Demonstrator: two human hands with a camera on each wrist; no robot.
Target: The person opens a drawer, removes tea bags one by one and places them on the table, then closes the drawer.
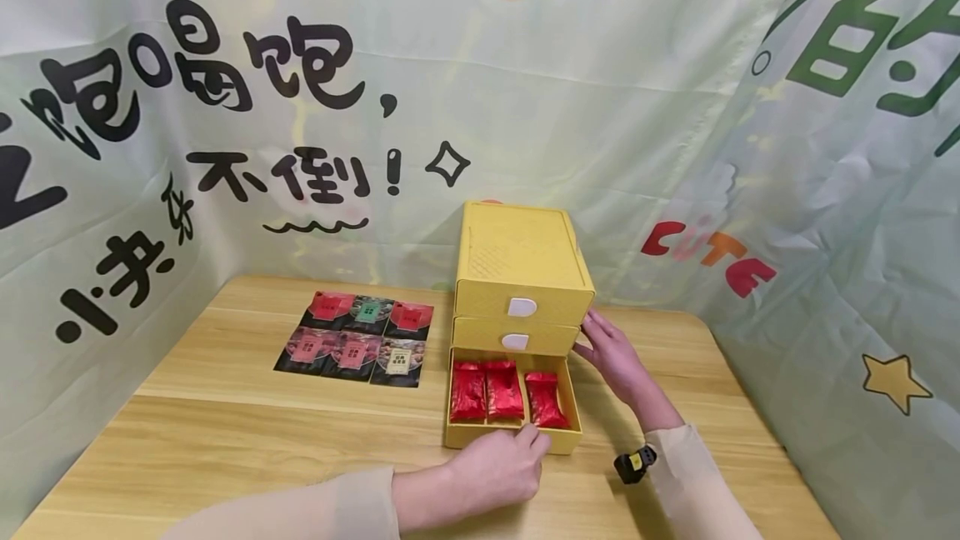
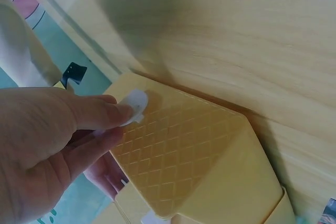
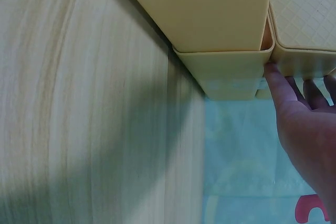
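Note:
A yellow three-tier drawer box (image 1: 525, 252) stands at the back of the table, its bottom drawer (image 1: 562, 442) pulled out toward me. Inside that drawer lie three shiny red packets (image 1: 504, 390), two side by side at the left and one at the right. My left hand (image 1: 501, 467) is at the drawer's front. Its thumb and fingers pinch the white pull tab (image 2: 137, 102), as the left wrist view shows. My right hand (image 1: 617, 363) rests along the box's right side, with extended fingers touching the wall near the middle drawer (image 3: 231, 74).
Several flat dark sachets (image 1: 352, 348) with red, green and cream labels lie in two rows left of the box. A black strap device (image 1: 635, 465) is at the right sleeve. A printed curtain (image 1: 420, 82) surrounds the wooden table (image 1: 225, 440).

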